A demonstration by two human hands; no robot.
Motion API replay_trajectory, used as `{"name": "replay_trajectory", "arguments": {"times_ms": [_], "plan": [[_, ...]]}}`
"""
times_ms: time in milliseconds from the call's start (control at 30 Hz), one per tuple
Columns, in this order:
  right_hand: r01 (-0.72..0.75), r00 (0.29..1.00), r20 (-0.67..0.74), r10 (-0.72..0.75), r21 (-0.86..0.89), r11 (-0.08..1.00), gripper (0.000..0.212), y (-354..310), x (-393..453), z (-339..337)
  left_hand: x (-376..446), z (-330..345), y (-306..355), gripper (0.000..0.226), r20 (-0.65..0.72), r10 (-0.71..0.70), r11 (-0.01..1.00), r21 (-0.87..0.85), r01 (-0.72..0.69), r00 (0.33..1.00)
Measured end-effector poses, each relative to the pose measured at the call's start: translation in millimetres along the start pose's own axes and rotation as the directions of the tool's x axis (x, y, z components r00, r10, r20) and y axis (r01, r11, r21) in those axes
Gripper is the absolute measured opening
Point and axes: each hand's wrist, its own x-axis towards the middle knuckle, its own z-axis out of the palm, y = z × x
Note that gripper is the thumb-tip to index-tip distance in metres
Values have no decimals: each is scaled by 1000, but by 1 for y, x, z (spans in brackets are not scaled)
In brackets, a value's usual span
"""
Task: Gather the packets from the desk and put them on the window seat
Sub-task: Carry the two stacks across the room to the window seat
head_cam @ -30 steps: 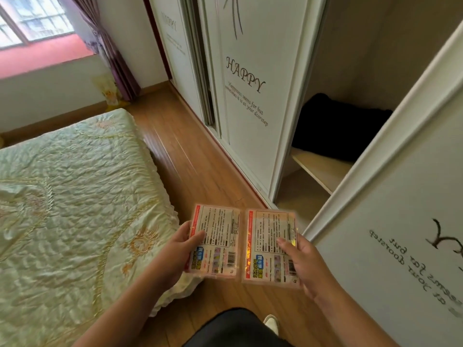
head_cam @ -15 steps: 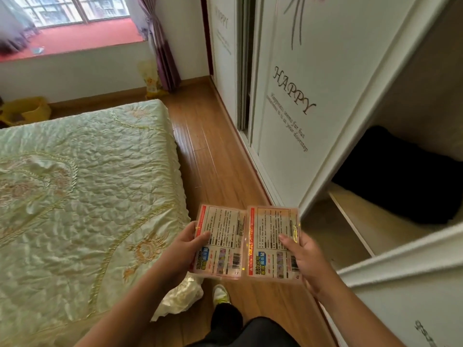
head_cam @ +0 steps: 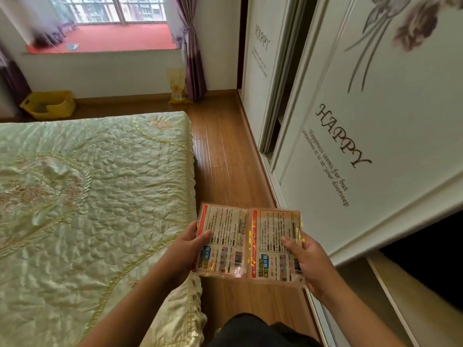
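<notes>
Green quilted bed [head_cam: 95,196], yellow bin [head_cam: 48,105], purple curtain [head_cam: 191,53], white wardrobe doors [head_cam: 363,108]

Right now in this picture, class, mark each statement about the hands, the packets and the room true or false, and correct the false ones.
1. Each hand holds one packet. True: the left hand grips the left packet and the right hand grips the right packet.
2. The packets already lie on the window seat. False: the red window seat is at the far end of the room, and both packets are in the hands.
3. The bed is on the person's left. True: the bed fills the left side.
4. The yellow bin sits on the bed. False: the yellow bin stands on the floor beyond the bed.
5. The wardrobe door reads HAPPY. True: see the wardrobe door.
</notes>
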Motion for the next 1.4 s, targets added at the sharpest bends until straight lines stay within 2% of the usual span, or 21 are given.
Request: {"name": "replay_trajectory", "arguments": {"times_ms": [200,433,833,1167,1400], "plan": [[-5,999,52,5,-3,1000,19,-26,76,-6,61,-1,29,25,-22,1,1000,-10,-1,1000],[-2,991,136,-1,26,1000,19,-68,184,-24,140,20,78,23,-115,39,999,9,-38,993],[-29,971,239,20,36,999,22,-130,305,-40,235,36,145,25,-198,47,993,-100,-68,979],[-65,974,216,65,-8,998,21,-165,391,-7,319,-5,175,25,-195,21,987,-153,-51,981],[-45,978,203,52,-37,998,21,-217,470,48,385,-59,234,23,-174,71,984,-150,-97,982]]}}
